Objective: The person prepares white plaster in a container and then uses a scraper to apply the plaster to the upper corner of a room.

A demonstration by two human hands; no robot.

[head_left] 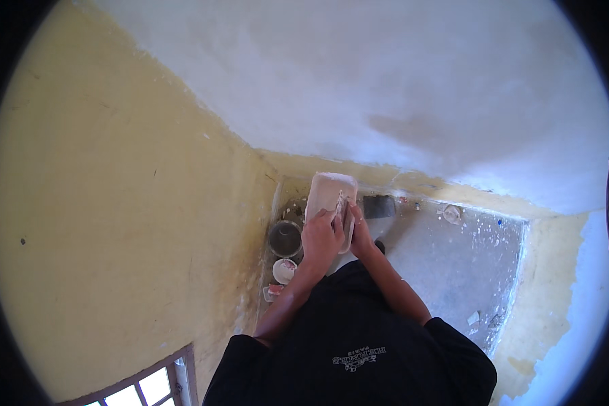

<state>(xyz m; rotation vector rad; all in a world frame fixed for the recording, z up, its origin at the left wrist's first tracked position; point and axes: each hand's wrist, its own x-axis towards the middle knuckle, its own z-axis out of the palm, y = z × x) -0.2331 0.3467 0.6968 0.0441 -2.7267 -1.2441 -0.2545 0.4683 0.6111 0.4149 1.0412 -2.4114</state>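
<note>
A long, shallow tray (331, 183), pale and coated with whitish paste, is held in front of my body above the floor. My left hand (321, 237) lies over its left side, fingers bent around the edge and into it. My right hand (361, 230) is closed at the tray's right side on a thin, paste-smeared tool (340, 201), probably a scraper, which stands up beside the left fingertips. Its handle is hidden by the fingers. Both hands are close together, nearly touching.
A dark bucket (285, 239), a smaller white bucket (285, 271) and a reddish-white item (273, 291) stand along the left wall. A dark flat block (379, 206) and a crumpled pale lump (451, 214) lie by the far wall (399, 81), partly coated white. A window (142, 389) is at lower left.
</note>
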